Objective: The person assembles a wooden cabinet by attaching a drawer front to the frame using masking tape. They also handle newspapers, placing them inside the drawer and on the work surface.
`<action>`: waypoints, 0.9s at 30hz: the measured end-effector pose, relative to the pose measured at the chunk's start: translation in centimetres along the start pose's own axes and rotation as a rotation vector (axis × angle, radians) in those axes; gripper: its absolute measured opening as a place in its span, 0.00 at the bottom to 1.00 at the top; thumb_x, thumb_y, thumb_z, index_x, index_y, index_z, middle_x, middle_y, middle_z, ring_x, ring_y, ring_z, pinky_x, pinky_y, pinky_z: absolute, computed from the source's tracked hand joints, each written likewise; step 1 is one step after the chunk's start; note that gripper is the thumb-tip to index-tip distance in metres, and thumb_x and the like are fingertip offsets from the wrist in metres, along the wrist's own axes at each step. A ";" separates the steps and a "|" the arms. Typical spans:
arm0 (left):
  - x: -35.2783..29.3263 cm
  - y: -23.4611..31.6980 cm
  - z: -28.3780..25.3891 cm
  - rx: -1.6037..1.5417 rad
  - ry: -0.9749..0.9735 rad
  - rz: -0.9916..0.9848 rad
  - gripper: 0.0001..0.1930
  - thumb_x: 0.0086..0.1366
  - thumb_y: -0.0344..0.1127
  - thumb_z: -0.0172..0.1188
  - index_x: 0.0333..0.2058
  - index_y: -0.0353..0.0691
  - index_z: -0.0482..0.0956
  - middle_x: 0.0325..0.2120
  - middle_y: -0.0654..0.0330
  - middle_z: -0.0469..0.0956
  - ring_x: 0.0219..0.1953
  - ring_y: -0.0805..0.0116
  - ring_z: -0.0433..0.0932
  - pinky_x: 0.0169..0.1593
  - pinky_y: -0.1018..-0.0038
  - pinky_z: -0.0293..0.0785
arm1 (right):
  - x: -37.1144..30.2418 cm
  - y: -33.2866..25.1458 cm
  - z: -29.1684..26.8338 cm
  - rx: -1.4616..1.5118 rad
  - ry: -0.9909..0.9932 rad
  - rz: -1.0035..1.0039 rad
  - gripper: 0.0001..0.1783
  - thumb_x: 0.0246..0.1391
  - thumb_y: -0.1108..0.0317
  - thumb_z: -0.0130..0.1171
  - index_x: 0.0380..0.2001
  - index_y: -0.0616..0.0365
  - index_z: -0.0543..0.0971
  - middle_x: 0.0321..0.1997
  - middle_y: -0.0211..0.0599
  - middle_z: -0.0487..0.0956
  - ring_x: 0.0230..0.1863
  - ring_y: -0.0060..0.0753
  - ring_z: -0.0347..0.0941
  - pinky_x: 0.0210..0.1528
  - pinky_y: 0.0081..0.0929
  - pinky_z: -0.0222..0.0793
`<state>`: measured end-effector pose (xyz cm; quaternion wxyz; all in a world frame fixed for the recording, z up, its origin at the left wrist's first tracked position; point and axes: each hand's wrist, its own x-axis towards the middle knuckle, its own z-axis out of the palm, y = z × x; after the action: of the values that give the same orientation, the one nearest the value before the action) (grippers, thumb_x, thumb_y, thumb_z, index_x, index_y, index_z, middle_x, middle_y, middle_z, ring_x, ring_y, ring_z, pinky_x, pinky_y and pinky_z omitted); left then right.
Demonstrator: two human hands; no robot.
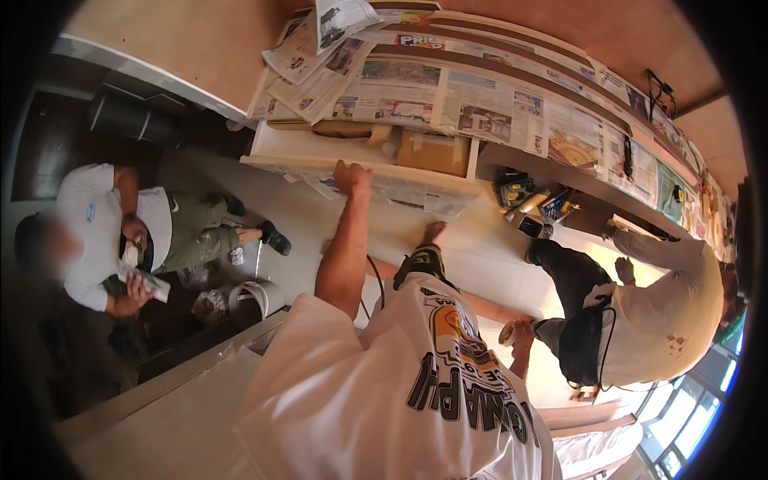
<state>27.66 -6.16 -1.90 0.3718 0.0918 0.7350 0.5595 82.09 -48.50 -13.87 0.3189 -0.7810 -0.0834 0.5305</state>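
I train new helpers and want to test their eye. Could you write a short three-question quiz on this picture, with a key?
1. What does the person's left hand grip?
a) a white bucket
b) the front edge of the open drawer
c) a loose sheet of paper
2. True or false: the person's right hand is empty.
3. Fill in: beyond the drawer, many printed sheets of ____ are spread out.

Key: 1. b. 2. False; it holds a small round roll. 3. Newspaper.

Newspaper (pixel 496 108) over wooden shelving (pixel 564 178), tools (pixel 556 206) on pale floor (pixel 480 232)
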 end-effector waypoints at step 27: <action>9.2 2.1 9.3 -0.408 -0.046 -0.369 0.23 0.75 0.45 0.52 0.64 0.45 0.70 0.59 0.58 0.74 0.53 0.50 0.79 0.55 0.59 0.81 | -6.3 -2.8 9.8 0.158 0.137 0.094 0.17 0.65 0.61 0.63 0.49 0.64 0.81 0.27 0.41 0.83 0.23 0.31 0.81 0.26 0.29 0.79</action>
<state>26.66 6.68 -5.04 0.4950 -0.1080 0.6026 0.6166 71.35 -45.24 -9.65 0.3594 -0.7908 0.0174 0.4952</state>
